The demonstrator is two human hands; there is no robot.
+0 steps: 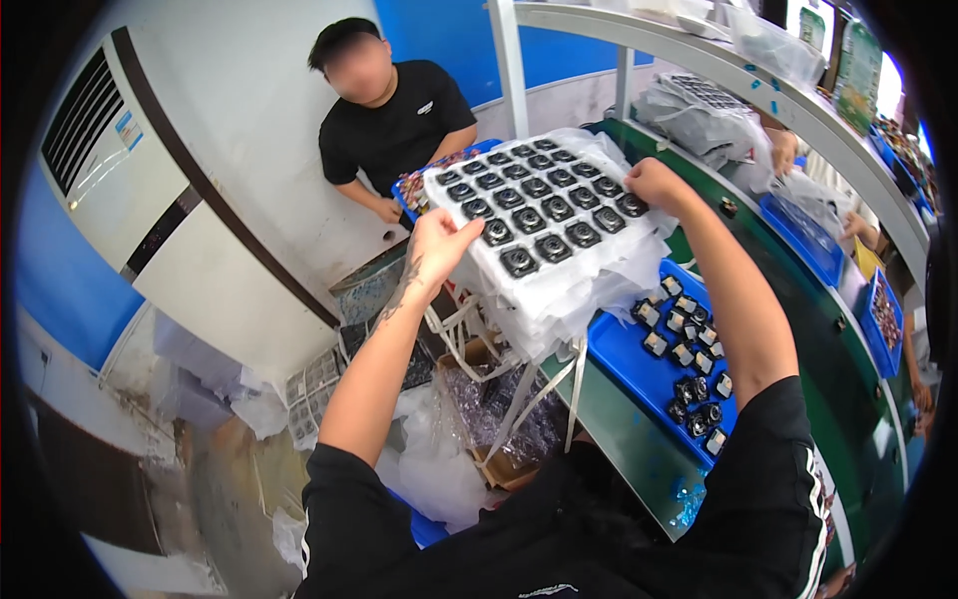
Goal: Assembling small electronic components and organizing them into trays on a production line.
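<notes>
In front of me is a white tray [509, 205] with rows of square black parts, each with a round middle like a small speaker or lens unit. It tops a tall stack of trays interleaved with thin white sheets [559, 304]. My left hand [441, 247] grips the tray's left edge, its thumb over the rim by a black part. At the right edge my right hand [659, 188] has its fingers closed on the rim near the corner part. Its fingertips are partly hidden.
A blue bin [634, 369] with loose black parts sits right of the stack on the green worktop [609, 424]. A white shelf frame [699, 50] rises behind. Across stands a person in black [399, 120]. Below left are a cardboard box [514, 469] and plastic bags [439, 464].
</notes>
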